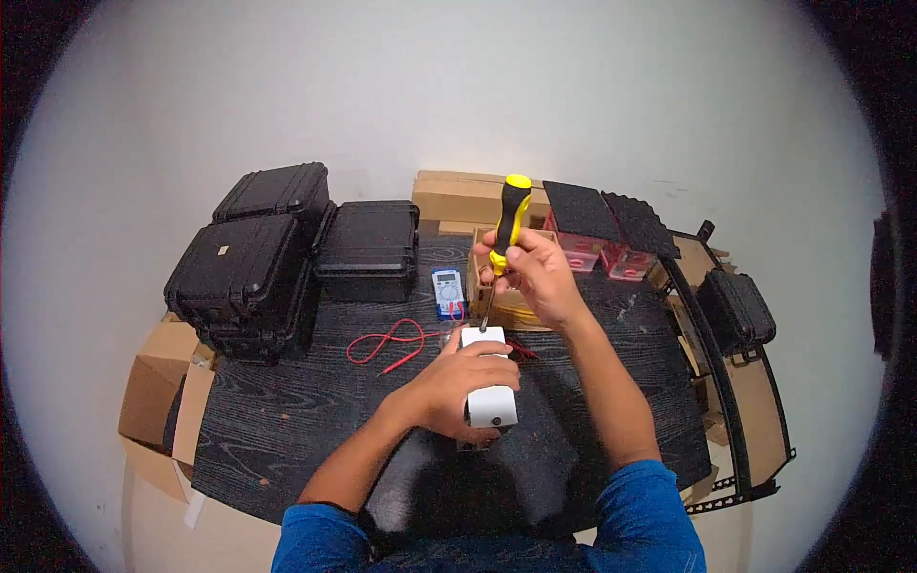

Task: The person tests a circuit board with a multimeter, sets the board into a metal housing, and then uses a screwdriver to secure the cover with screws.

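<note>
A yellow and black screwdriver (pixel 514 215) stands nearly upright in my right hand (pixel 537 277), whose fingers close round the lower part of its handle. Its tip meets the far end of a white box-shaped device (pixel 490 405), right at a dark screw or hole there. My left hand (pixel 458 384) wraps across the device and grips it by the sides. At the device's near end a second dark round spot shows. Beyond the device lies a blue and white multimeter (pixel 447 291), its red test lead (pixel 390 336) looped on the black table (pixel 277 401).
Black hard cases (pixel 234 263) are stacked at the left, with another black case (pixel 368 250) beside them. Behind my right hand stands a cardboard box (pixel 478 263). Pink-red drawer boxes (pixel 578 250) sit at the back right. An open carton (pixel 153 396) is beyond the left edge.
</note>
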The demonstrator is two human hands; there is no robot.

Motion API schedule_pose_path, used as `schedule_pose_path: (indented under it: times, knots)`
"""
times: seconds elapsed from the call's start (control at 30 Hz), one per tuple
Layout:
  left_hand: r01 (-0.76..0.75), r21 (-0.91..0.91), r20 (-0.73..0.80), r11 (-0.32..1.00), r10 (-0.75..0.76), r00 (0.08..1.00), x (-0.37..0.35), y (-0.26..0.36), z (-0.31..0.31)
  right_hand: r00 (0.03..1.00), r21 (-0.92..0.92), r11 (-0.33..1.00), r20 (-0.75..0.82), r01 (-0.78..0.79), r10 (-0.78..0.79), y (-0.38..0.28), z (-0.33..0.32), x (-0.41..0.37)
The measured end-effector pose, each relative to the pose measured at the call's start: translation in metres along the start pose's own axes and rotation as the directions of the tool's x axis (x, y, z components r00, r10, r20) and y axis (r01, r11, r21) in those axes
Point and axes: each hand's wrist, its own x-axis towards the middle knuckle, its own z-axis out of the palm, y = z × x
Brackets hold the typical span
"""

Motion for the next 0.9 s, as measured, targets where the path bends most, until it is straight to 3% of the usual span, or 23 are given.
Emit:
schedule_pose_path:
  times: [0.2, 0.33, 0.57, 0.6, 0.7, 0.8, 0.9]
  knots:
    - [-0.001, -0.001, -0.009, 1.0, 0.001, 1.0, 0.0, -0.001, 0.001, 0.991, -0.323, 0.939, -0.028, 0.114, -0.13, 0.001, 0.008, -0.006]
    - [0.0, -0.012, -0.008, 1.0, 0.0, 1.0, 0.0, -0.001, 0.001, 0.997, 0.008, 1.0, 0.071, 0.01, -0.011, 0.002, -0.002, -0.003]
    - [-0.019, 0.017, -0.024, 1.0, 0.019, 1.0, 0.001, 0.002, -0.001, 0.998, -0.3, 0.952, -0.008, 0.063, -0.068, 0.0, 0.005, -0.005]
    - [-0.022, 0.014, -0.025, 1.0, 0.022, 0.999, 0.001, 0.001, 0.0, 0.998, -0.295, 0.953, -0.003, 0.063, -0.067, -0.001, 0.006, -0.005]
    - [-0.022, 0.006, -0.021, 1.0, 0.022, 1.0, 0.001, -0.001, 0.001, 0.998, 0.064, 0.996, 0.033, -0.059, 0.057, -0.003, 0.0, -0.003]
    - [-0.006, -0.006, -0.008, 1.0, 0.006, 1.0, 0.001, 0.0, -0.001, 0.994, 0.006, 0.995, -0.042, -0.097, 0.097, -0.003, 0.001, -0.003]
    - [0.004, -0.006, -0.002, 1.0, -0.004, 1.0, 0.001, 0.0, 0.0, 0.997, -0.179, 0.982, -0.032, 0.063, -0.069, 0.002, 0.004, -0.006]
